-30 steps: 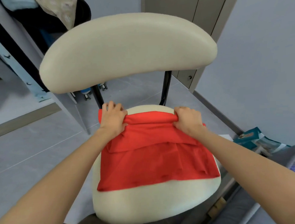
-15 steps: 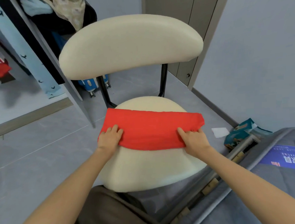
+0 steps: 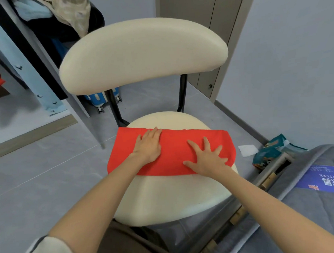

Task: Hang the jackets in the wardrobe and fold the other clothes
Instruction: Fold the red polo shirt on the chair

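Observation:
A red garment (image 3: 174, 147) lies folded into a long flat band across the middle of a cream chair seat (image 3: 171, 198). My left hand (image 3: 148, 145) rests flat on its left half, fingers together and pointing away from me. My right hand (image 3: 206, 157) presses flat on its right half with the fingers spread. Neither hand grips the cloth. Clothes hang in the open wardrobe (image 3: 49, 28) at the upper left, among them a beige garment (image 3: 75, 13) and dark jackets.
The chair's cream backrest (image 3: 143, 52) rises just beyond the seat. A grey mattress with a blue label (image 3: 325, 180) fills the lower right. Teal packets (image 3: 272, 150) and a white slip lie on the floor to the right. A blue wheeled case (image 3: 100, 97) stands behind the chair.
The far edge of the red garment was folded toward me into a narrow band. My hands let go of its near edge and now lie flat on top of it.

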A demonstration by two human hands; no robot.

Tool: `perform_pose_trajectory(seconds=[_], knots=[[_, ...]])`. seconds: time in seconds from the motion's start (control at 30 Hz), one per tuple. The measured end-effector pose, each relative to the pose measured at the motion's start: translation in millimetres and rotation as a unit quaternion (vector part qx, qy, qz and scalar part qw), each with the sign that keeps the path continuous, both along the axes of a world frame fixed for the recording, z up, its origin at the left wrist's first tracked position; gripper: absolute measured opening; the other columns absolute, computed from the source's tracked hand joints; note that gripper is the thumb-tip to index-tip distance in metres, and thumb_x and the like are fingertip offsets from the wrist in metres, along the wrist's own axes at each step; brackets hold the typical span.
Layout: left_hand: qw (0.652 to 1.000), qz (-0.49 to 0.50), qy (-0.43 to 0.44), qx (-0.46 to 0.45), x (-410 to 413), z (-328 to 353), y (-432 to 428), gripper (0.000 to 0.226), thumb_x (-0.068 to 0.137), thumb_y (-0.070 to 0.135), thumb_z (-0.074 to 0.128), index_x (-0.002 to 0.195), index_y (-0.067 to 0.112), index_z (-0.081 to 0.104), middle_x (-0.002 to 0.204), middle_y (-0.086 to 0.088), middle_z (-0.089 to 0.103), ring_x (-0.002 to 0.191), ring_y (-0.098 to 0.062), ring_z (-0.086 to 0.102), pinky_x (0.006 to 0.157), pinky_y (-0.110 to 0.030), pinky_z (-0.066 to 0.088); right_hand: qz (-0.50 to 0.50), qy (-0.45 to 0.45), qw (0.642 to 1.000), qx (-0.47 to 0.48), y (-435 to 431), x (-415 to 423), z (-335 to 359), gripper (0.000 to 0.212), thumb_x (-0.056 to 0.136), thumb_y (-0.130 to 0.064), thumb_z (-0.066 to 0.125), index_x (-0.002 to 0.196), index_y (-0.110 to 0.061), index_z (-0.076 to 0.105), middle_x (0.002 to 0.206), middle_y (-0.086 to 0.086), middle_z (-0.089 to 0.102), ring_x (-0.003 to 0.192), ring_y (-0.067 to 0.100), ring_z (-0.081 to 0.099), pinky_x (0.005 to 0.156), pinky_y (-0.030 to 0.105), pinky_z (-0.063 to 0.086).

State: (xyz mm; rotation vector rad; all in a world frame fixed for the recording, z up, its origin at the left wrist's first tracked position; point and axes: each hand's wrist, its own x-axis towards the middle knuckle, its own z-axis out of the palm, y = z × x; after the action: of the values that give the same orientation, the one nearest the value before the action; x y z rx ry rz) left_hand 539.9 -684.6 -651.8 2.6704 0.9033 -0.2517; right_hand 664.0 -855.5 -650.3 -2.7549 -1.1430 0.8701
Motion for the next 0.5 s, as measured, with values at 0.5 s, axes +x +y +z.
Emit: perform_pose_trajectory(seconds=[0.5], knots=[[0.983,0.132,0.072,-0.107,28,-25,17,0.054,0.093,0.047,0.05,0.134,0.017,0.033,0.132,-0.016,0.045,0.122,-0.039,0.041,0.102,-0.049,0.037,0.049,-0.142,0.989,-0.001,21,51,-30,0.068,0.094,-0.041,0.049,0.144,-0.058,0.006,0.161,0.001,-0.01,0.145,0.04,-0.013,0.112,0.065,0.003]])
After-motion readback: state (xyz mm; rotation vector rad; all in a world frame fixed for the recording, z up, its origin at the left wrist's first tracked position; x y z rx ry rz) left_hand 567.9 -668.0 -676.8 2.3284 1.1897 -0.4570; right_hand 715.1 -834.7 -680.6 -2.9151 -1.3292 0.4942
